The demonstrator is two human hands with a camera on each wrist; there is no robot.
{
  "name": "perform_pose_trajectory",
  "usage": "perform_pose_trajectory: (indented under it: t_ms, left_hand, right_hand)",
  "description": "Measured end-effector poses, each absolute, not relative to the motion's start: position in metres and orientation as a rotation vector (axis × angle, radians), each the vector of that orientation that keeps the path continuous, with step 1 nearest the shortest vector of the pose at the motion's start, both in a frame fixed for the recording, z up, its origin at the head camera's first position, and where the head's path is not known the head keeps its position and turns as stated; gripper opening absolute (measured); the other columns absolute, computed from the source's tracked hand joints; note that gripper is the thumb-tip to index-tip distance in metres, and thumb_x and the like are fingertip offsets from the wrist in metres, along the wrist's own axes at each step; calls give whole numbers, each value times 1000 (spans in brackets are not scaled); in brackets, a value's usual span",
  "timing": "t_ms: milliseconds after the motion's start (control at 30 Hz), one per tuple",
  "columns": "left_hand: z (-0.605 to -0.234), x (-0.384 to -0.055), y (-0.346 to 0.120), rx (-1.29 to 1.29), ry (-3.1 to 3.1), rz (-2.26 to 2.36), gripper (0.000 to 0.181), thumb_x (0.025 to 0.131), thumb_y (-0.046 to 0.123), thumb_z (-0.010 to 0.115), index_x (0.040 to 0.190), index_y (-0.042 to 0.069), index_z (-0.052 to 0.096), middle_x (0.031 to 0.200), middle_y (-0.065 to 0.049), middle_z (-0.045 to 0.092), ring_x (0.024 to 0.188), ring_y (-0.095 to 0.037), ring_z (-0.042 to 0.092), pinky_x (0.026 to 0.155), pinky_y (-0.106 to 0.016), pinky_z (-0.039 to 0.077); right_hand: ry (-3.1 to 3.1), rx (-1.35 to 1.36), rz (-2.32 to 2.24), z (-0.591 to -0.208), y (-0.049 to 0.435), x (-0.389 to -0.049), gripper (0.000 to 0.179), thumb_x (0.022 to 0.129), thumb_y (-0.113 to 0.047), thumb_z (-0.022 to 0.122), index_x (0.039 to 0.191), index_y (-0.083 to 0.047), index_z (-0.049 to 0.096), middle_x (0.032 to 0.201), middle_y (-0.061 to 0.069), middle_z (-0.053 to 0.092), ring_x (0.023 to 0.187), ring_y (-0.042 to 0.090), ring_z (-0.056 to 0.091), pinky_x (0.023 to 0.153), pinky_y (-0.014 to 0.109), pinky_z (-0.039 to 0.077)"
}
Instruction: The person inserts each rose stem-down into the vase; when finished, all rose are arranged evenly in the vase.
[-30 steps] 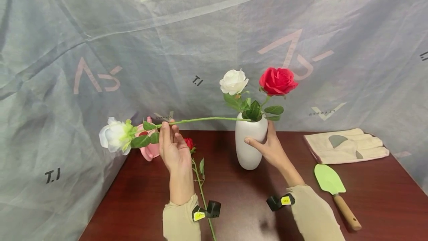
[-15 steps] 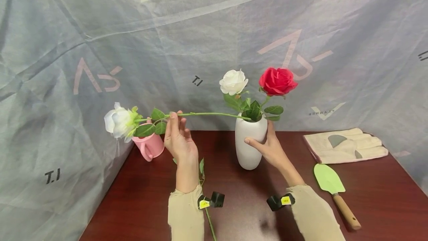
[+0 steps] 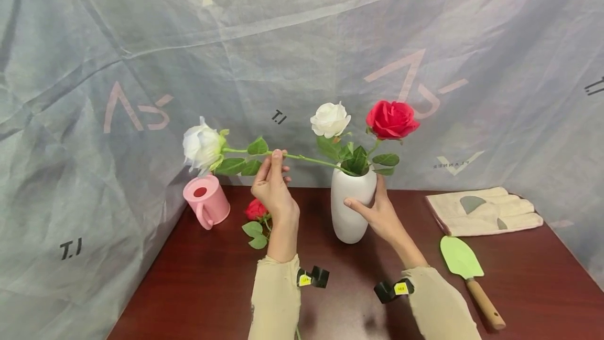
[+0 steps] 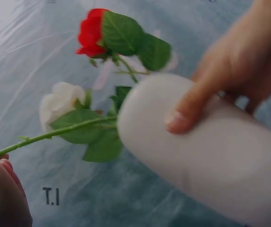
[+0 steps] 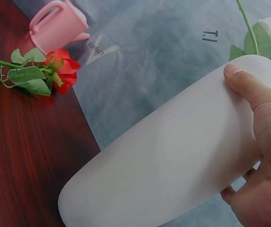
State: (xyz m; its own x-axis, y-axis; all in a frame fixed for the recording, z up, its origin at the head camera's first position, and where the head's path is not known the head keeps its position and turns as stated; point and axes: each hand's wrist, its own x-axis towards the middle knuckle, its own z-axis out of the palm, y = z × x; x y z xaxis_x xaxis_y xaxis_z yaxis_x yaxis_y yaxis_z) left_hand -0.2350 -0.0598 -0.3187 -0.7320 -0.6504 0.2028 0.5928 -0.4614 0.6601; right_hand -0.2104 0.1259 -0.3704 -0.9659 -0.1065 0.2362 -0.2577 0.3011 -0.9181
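My left hand (image 3: pixel 277 188) pinches the green stem of a white rose (image 3: pixel 203 146). The bloom points left, and the stem slopes down to the right, its end inside the mouth of a white vase (image 3: pixel 348 214). Around the vase's right side my right hand (image 3: pixel 388 216) holds on, thumb across the front; in the right wrist view the thumb (image 5: pixel 249 82) presses near the rim. Standing in the vase are another white rose (image 3: pixel 330 119) and a red rose (image 3: pixel 392 119). The stem's lower end is hidden inside the vase.
A second red rose (image 3: pixel 256 209) lies on the dark wooden table (image 3: pixel 189 287), partly behind my left forearm. Left of it stands a pink watering can (image 3: pixel 207 201). On the right lie a cream glove (image 3: pixel 486 211) and a green trowel (image 3: pixel 460 256) with a wooden handle.
My left hand has moved right and up with the white rose, tilting its stem so the end dips into the vase. The right hand stays on the vase.
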Motion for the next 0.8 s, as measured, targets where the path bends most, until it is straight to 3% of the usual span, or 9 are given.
perform_pose_trajectory:
  t_ms: [233, 567, 800]
  left_hand:
    - [-325, -240, -49, 91, -1093, -2154, 19, 78, 16, 76, 84, -1, 70, 79, -12, 70, 55, -11, 55, 45, -19, 42]
    - [-328, -251, -40, 79, -1162, -2135, 18, 79, 13, 76, 85, -2, 69, 78, -12, 70, 52, -10, 53, 43, -18, 41]
    - [-329, -258, -38, 13, -1434, -2153, 22, 77, 16, 77, 90, -2, 72, 74, -9, 69, 53, -9, 53, 45, -19, 42]
  right_hand:
    - [-2407, 352, 1745, -377, 126, -214, 82, 84, -19, 70, 141, -5, 13, 130, 21, 34, 113, 35, 44, 89, 50, 38]
    - [-2391, 335, 1726, -406, 133, -232, 90, 81, -34, 73, 144, -16, 11, 133, 12, 34, 114, 27, 44, 90, 48, 39]
    - [-2398, 341, 1740, -397, 132, -227, 88, 83, -27, 72, 144, -13, 11, 134, 15, 32, 115, 30, 43, 91, 49, 38]
